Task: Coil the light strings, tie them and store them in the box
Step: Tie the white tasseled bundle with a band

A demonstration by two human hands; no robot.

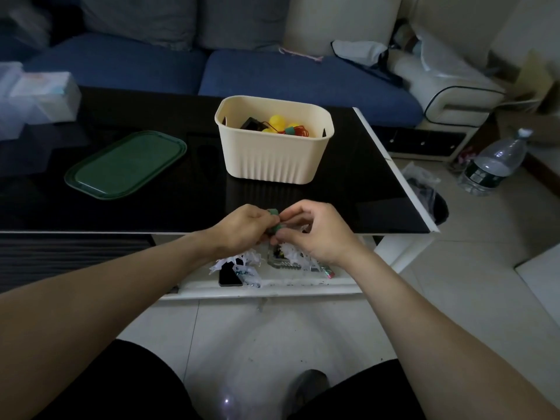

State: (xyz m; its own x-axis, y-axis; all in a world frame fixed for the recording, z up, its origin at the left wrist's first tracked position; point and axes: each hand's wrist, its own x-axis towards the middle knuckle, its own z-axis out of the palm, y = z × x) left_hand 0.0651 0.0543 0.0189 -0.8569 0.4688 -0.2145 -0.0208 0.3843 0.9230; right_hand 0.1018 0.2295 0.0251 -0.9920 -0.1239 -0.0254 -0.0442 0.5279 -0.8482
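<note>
Worn on the head, looking forward and steeply down. Wide-angle, with bent edges. Close above both forearms, which run up from the bottom corners to the left hand (242,224) and right hand (315,230) at mid-frame. Beyond the hands, the black table (181,192) and cream box (272,153); farther off, the blue sofa (272,74). Below the hands, floor and knees.

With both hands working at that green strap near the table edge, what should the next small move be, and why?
Probably finish closing the green strap: both the left hand and the right hand pinch it over a white string bundle. The cream box, already holding yellow bulbs, waits open behind.
</note>
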